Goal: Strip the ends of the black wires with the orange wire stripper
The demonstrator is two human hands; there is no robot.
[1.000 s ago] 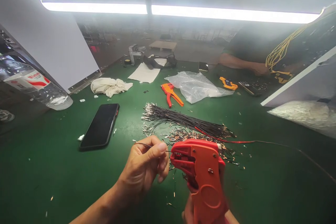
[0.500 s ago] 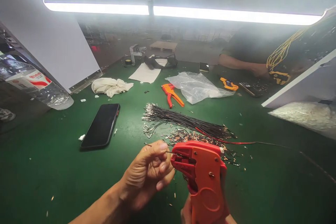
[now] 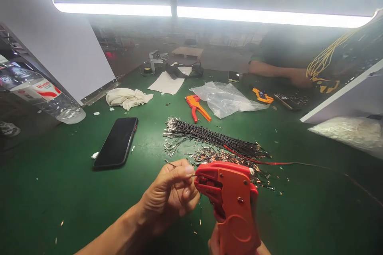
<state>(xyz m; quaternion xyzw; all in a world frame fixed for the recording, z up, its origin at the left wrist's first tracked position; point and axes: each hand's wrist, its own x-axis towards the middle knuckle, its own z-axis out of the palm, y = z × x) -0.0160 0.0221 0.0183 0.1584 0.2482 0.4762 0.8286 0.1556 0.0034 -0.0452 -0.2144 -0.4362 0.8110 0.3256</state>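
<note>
Left fingers [image 3: 182,171] pinch a wire [image 3: 171,163], right fingers [image 3: 213,243] grip the stripper [image 3: 233,203] over green bench [image 3: 60,191].

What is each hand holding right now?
The left hand pinches a thin wire at the red tool.
The right hand, mostly hidden, holds the red tool from below.

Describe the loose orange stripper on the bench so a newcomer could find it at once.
On the green bench mat, find the crumpled clear plastic bag at the far middle. Just left of it, beyond the bundle of black wires, lies the orange stripper. Unlike the bigger red tool in the right hand, nobody holds it, and its handles splay open.
</note>
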